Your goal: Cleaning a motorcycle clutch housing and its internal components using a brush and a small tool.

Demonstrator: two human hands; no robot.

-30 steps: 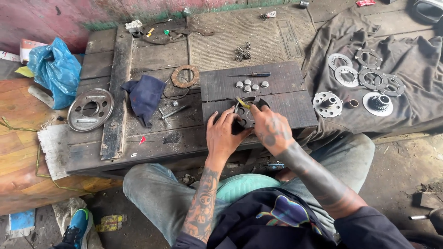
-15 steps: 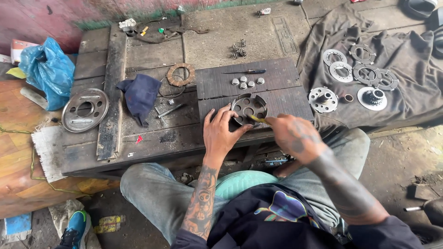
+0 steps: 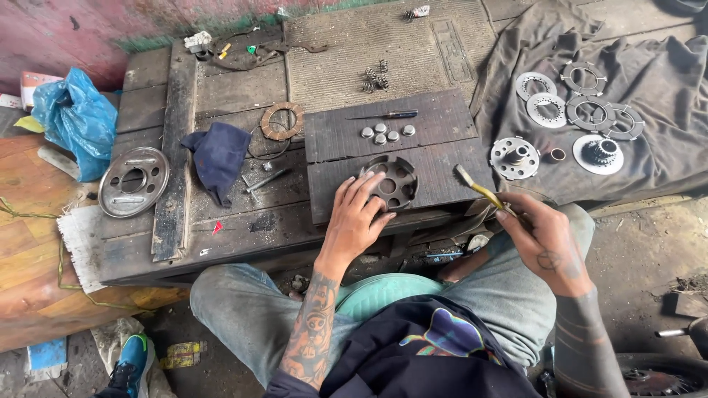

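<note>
My left hand [image 3: 355, 220] rests on the near rim of a dark round metal housing with holes [image 3: 391, 181], which sits on a dark wooden board [image 3: 435, 151]. My right hand [image 3: 544, 237] is off to the right above my knee and grips a small yellow-handled brush [image 3: 476, 186], its bristles pointing up and left toward the board. Several small silver caps [image 3: 385, 133] lie on the board behind the housing, and a thin screwdriver [image 3: 385, 115] lies behind them.
A grey cloth [image 3: 664, 96] at right carries several metal discs and rings [image 3: 582, 110] and a hub plate [image 3: 514, 157]. At left lie a dark blue rag [image 3: 219, 157], a round metal plate [image 3: 133, 181], a brown friction ring [image 3: 282, 121] and a blue plastic bag [image 3: 72, 118].
My right hand has pulled the brush away from the housing, moving right and toward me. My left hand stays on the housing, which now lies flat on the board.
</note>
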